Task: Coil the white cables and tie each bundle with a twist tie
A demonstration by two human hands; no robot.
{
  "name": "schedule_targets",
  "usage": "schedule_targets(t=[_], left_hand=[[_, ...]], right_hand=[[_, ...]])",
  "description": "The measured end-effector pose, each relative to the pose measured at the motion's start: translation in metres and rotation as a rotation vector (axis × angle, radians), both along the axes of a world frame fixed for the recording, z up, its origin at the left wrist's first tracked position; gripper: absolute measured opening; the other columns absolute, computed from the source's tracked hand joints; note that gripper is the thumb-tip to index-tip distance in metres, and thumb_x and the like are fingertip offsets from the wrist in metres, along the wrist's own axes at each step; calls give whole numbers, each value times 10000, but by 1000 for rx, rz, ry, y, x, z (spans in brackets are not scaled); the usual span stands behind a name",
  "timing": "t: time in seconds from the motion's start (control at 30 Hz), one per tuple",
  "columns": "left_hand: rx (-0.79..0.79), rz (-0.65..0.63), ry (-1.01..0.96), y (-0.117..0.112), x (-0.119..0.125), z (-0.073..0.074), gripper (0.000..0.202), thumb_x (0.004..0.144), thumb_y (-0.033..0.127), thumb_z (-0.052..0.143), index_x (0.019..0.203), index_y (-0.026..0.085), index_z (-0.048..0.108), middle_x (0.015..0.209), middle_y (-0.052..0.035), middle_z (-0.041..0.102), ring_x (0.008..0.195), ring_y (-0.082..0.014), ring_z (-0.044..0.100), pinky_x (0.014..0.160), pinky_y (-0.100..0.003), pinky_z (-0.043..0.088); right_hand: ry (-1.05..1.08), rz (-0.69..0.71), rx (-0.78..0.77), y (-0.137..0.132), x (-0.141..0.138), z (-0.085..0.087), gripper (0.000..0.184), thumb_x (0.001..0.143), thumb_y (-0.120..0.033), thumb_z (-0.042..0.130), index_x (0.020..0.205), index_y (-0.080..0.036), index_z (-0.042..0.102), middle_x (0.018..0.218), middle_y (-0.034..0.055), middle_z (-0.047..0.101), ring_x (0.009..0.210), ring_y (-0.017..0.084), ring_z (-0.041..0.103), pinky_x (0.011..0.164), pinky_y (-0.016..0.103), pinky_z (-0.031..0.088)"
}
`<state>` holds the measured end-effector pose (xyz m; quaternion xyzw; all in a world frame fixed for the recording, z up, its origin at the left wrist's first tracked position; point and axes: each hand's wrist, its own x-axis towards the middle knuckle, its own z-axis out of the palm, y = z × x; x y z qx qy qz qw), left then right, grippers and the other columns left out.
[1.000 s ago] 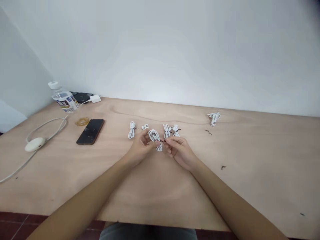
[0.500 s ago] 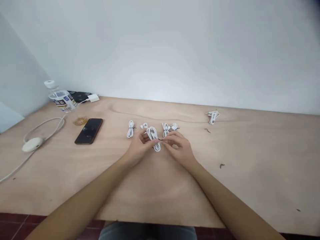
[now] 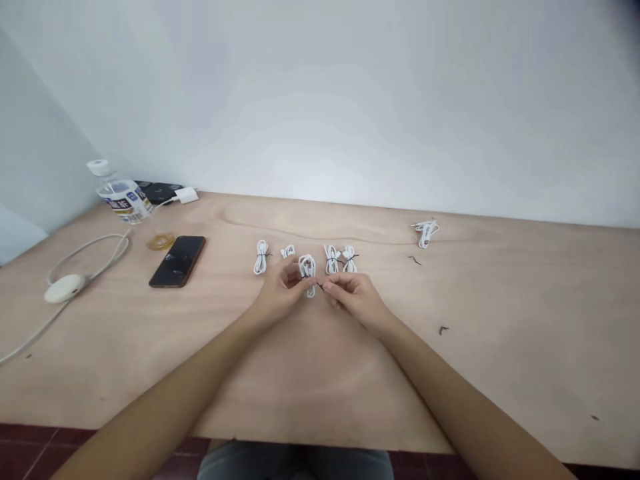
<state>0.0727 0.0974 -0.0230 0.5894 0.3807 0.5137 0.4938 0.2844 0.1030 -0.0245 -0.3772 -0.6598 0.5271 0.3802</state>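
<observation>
My left hand [image 3: 280, 293] is closed on a coiled white cable [image 3: 307, 268], held just above the wooden table [image 3: 310, 373]. My right hand [image 3: 356, 299] pinches a thin dark twist tie [image 3: 320, 286] at the coil's middle. Behind my hands lies a row of bundled white cables: one [image 3: 261, 257] to the left, a small one [image 3: 288, 251] behind my left fingers, and two more [image 3: 332, 259] [image 3: 349, 258] to the right, each bound with a dark tie.
A black phone [image 3: 177, 253], a roll of tape [image 3: 161, 241], a water bottle [image 3: 119, 193], a charger [image 3: 186, 195] and a white puck on a cord [image 3: 63, 287] sit at the left. A loose white cable [image 3: 426, 231] and dark tie scraps [image 3: 443, 329] lie at the right.
The coil in my left hand has been drawn tighter and sits more upright. My right hand's fingers have shifted at the tie. The camera view has drifted slightly.
</observation>
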Motion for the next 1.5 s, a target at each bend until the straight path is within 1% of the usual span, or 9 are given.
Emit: schedule_targets(t=[0.17,0.33,0.5,0.63,0.97,1.13,1.3,1.4,1.5], left_hand=[[-37,-136,-62,-3,-2,9,352,904,385,814,1199,220,714,1039,-73,736,1024,-255,709,899,-348,554],[-135,-191,-195,-5,-1,5,418,895,364,834,1262,210,705,1030,-84,752,1020,-253,723,884,-344,567],[-282,-204,-345,-7,3,3,467,897,379,832,1316,253,668,1064,-75,770,926,-228,752,873,-380,595],[-294,-284,-341,-8,5,11,380,917,401,807,1238,230,700,1147,-116,773,975,-259,761,904,-413,596],[-179,-29,-221,-2,1,2,354,857,429,850,1074,190,705,972,-72,769,867,-217,738,811,-344,595],[-133,100,-101,-2,3,-1,362,870,434,834,1103,185,714,1031,-101,768,955,-257,738,845,-368,592],[-100,-21,57,0,-2,-3,362,940,444,751,1210,203,725,1082,-96,763,1003,-257,729,857,-349,574],[-120,-85,195,1,-6,-3,559,911,433,785,1403,200,658,1052,-95,761,970,-255,730,824,-350,570],[-184,-108,238,-1,-8,-2,809,857,416,842,1561,191,513,972,-78,756,915,-251,739,790,-356,569]], right_hand=[[160,84,-164,1,3,-1,402,949,-583,709,855,-192,697,659,-28,515,598,131,438,579,277,342],[289,92,-265,-1,-3,-4,385,922,-580,749,914,-202,679,705,-37,504,593,122,456,573,270,369],[248,51,-234,0,-8,-7,415,922,-622,727,923,-214,650,810,-13,630,574,110,512,555,264,406],[265,-32,-170,4,-8,-11,420,945,-627,697,887,-219,619,741,-23,615,571,115,509,552,258,386],[255,-2,-141,2,-6,-9,301,932,-495,760,908,-202,700,767,-6,654,594,120,533,578,270,407],[20,-57,22,-3,-8,-11,240,945,-434,731,883,-202,722,711,-3,643,612,148,536,576,287,400],[-239,-221,443,-8,-9,-12,111,956,-294,657,873,-221,666,741,-1,629,648,166,532,633,311,424],[-273,-263,645,-9,-8,-8,81,960,-229,617,879,-228,618,787,7,597,742,189,557,730,334,455],[-225,-301,672,-7,-7,-4,73,954,-207,611,886,-233,614,856,27,598,855,219,589,832,372,482]])
